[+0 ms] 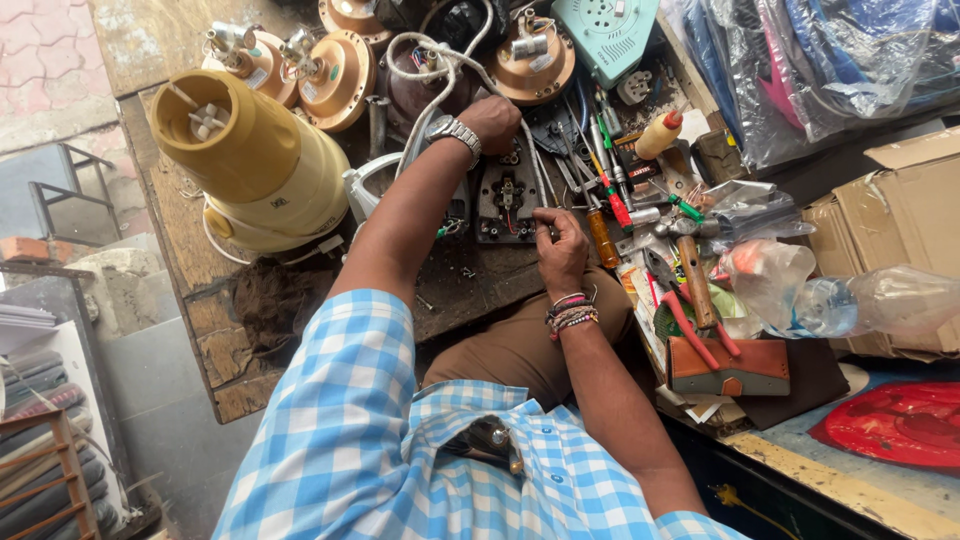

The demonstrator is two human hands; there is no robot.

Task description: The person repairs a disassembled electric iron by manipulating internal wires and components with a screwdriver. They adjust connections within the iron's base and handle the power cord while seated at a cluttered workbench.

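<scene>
**Opened black appliance base, repair partly under way**

Lying opened mid-worktop: flat black plastic appliance base (507, 200), inner contacts and red wiring exposed. Left hand (492, 122) closed over its far edge beside white cord (430, 60). Right hand (560, 245) pinched at near corner, probably on a thin tool. Not yet reassembled; orange-handled screwdriver (603, 238) just beside.
</scene>
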